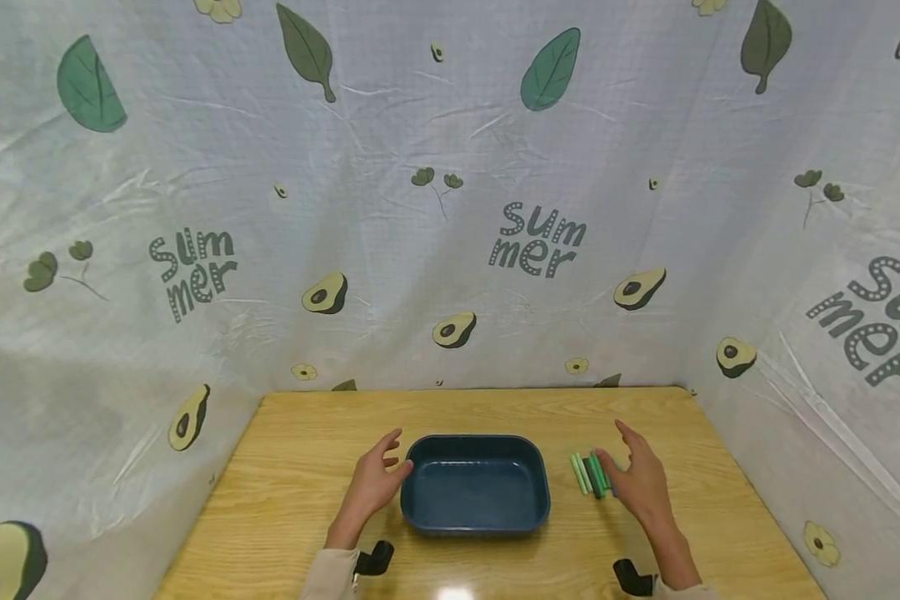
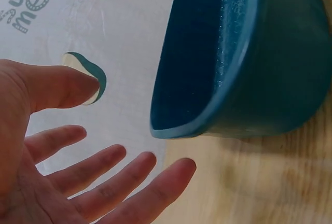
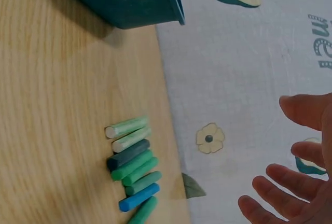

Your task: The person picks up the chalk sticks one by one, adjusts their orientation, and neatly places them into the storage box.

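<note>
A dark blue rectangular tub (image 1: 476, 528) with rounded corners sits on the table between my hands. My left hand (image 1: 375, 482) hovers at its left side, fingers spread and thumb near the rim; the left wrist view shows a gap between the fingertips and the tub (image 2: 290, 63). To the tub's right lie several short chalk-like sticks (image 1: 594, 478) in a row. They run from pale green through dark and bright green to blue (image 3: 139, 198). My right hand (image 1: 643, 485) is held above their right end, fingers spread, and partly hides them in the head view. Neither hand holds anything.
The wooden table (image 1: 307, 425) reaches back to a white curtain (image 1: 390, 250) printed with avocados, leaves and lettering, which also hangs along both sides. A black wrist mount (image 1: 375, 558) sits at the left wrist, another (image 1: 633, 578) at the right.
</note>
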Motion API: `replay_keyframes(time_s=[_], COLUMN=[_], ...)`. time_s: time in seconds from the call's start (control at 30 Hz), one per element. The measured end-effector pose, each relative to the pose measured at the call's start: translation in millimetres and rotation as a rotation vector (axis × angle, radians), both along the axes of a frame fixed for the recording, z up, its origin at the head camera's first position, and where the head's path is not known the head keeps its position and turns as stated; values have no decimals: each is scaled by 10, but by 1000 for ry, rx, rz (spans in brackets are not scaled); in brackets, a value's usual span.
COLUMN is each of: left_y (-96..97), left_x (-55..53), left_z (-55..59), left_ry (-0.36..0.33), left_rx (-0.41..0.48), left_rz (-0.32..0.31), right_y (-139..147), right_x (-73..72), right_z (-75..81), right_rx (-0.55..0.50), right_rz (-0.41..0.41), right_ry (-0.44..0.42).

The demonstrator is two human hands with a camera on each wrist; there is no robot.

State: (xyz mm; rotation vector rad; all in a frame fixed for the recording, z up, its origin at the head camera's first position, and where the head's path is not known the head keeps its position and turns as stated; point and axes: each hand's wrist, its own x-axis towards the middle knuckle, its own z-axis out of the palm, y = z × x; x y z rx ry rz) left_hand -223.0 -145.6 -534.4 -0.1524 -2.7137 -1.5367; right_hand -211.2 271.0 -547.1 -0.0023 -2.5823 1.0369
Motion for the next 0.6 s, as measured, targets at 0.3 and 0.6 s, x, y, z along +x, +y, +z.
replay_keyframes(time_s=[0.3, 0.6], left_y=[-46, -65], left_x=[15, 21], left_z=[-90, -160], left_ry=[-152, -213], left_rx=[149, 235], left_rz=[8, 32], right_y=[51, 73], right_x=[54, 106], right_z=[-156, -331], right_rx=[-183, -238], right_rz=[-124, -243], right_ry=[-21, -4])
